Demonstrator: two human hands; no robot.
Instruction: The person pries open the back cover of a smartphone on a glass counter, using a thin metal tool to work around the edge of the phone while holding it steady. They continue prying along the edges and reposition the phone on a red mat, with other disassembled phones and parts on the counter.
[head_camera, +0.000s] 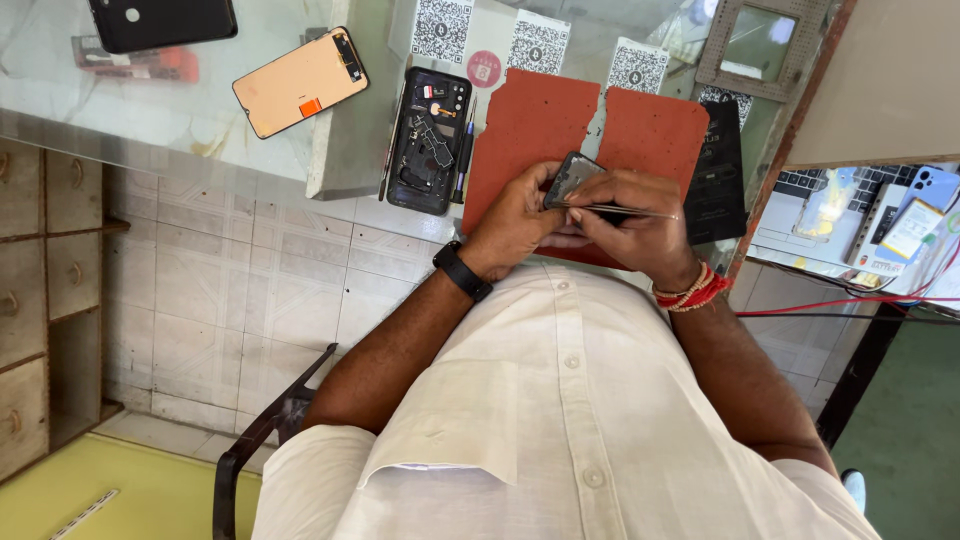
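My left hand (515, 222) grips a small dark phone part (573, 172) from its left side, just above the near edge of a red work mat (530, 120). My right hand (635, 225) holds thin metal tweezers (625, 211) lying across the fingers, their tip at the part. Both hands touch each other over the mat. A black band sits on my left wrist and red threads on my right.
An opened black phone body (430, 140) lies left of the mat, with an orange-backed screen panel (300, 82) further left and a black phone (162, 22) at the top. A black back cover (716, 170) lies right of the mat. Wooden drawers (35, 300) stand at the left; cables and boxes (880, 230) at the right.
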